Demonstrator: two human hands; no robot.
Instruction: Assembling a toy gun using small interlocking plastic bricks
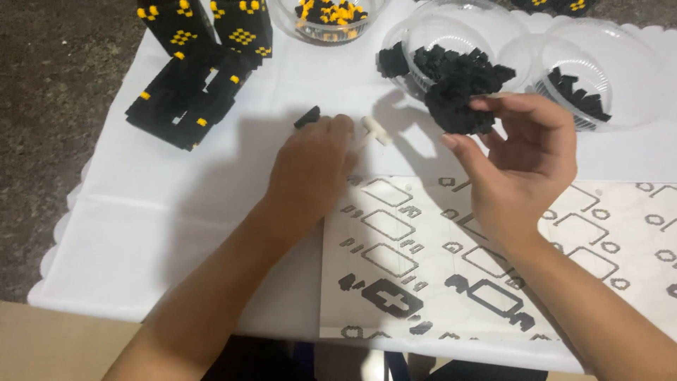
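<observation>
Left hand (314, 169) curled, seemingly pinching a black piece (307, 116) and white tool (376, 130) on the desk (141, 212); right hand (518, 159) loosely spread, holding nothing, beside the brick bowl (451, 60); black-and-yellow panels (187, 95) built, loose bricks remaining.

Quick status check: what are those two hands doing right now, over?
Left hand closed on white tool, beside small black piece. Right hand open, fingers spread near black bricks. Instruction sheet underneath.
</observation>
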